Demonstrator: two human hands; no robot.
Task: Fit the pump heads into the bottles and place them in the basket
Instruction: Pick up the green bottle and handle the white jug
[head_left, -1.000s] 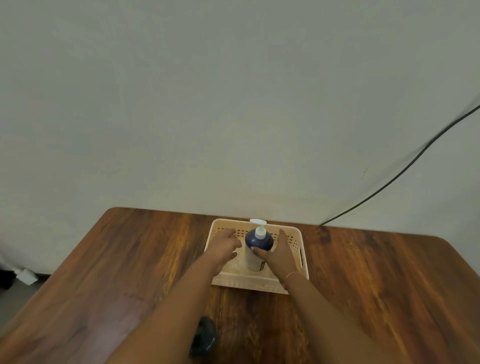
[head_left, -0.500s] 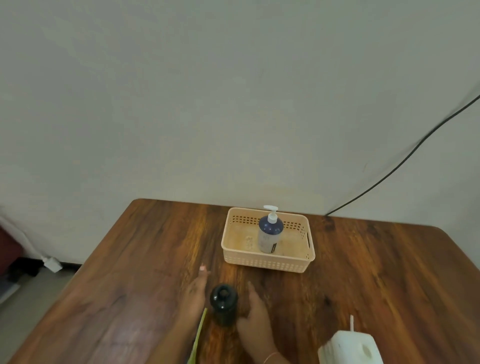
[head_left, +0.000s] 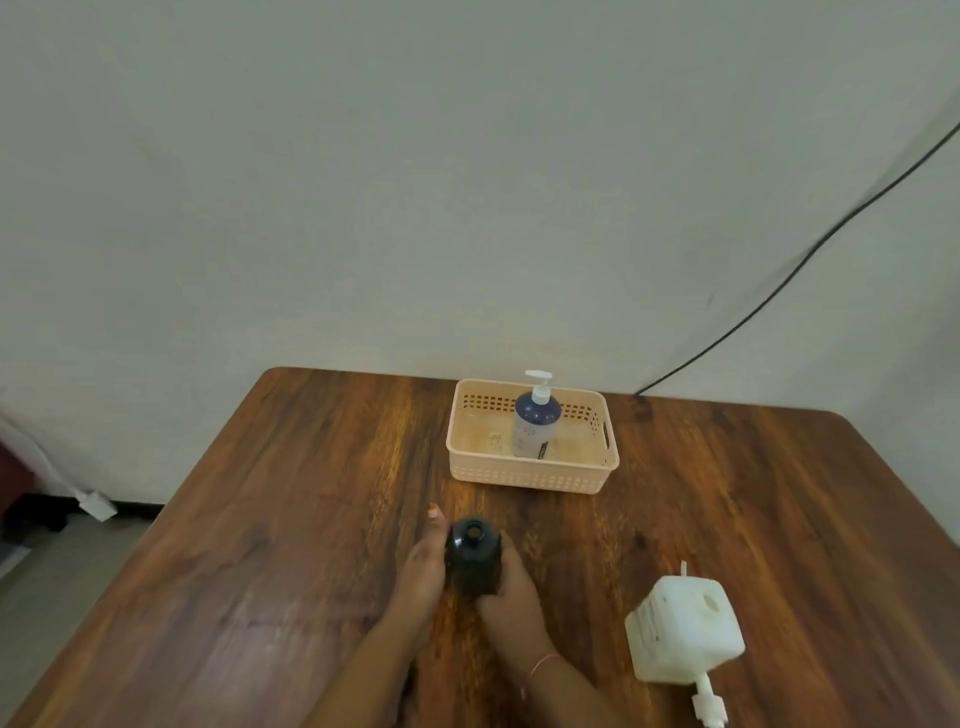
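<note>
A dark bottle with an open neck stands upright on the wooden table, between both my hands. My left hand lies flat against its left side, fingers extended. My right hand wraps its right side. Farther back, a beige basket holds a blue bottle with a white pump head fitted. At the near right a white square bottle stands with an open neck; a white pump head lies at its near side.
The wooden table runs up to a pale wall. A black cable slopes down the wall to the table's back right. A white plug and cord lie on the floor at the left.
My hands left the blue bottle in the basket, drew back toward me and closed around the dark bottle. The view tilted down, bringing the white bottle into sight.
</note>
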